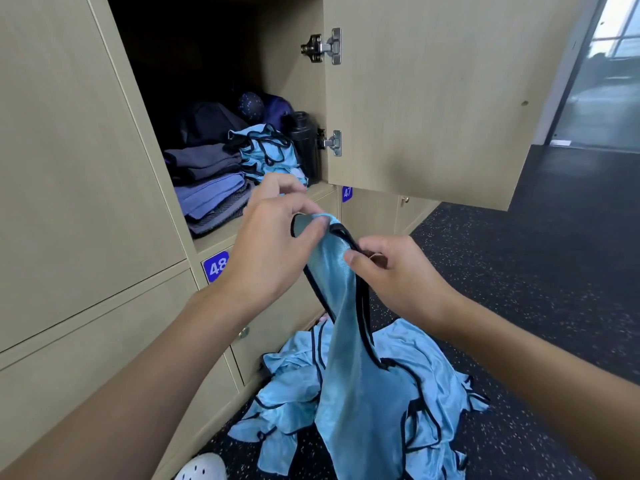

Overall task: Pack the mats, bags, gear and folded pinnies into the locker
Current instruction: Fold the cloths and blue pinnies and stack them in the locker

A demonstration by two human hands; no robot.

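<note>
Light-blue mesh pinnie with black trim [349, 306] was held up just below and in front of the open beige wood-laminate locker [291, 64], not yet folded. Left hand [273, 251] pinched its top edge; right hand [394, 271] was curled round the black strap beside it. The lower end hung into the loose heap of matching blue pinnies [426, 368] on the floor below the locker. Inside the locker: a stack of folded blue pinnies [270, 157] front-centre, folded grey and purple mats [211, 188] left of it, a black cylindrical bottle [304, 143] hard against the right wall, a dark bag [207, 123] and a purple dotted ball [251, 103] behind. My read: fold step, several pinnies to go. Risks: the hanging tail touched the heap, so lifting could snag a strap and drag others up. Slick mesh likely won't hold a crease, so a loose fold could spill open on the stack. That stack sat near the locker's front lip and looked uneven, so pushing another on top could slide it out or tip the bottle.
</note>
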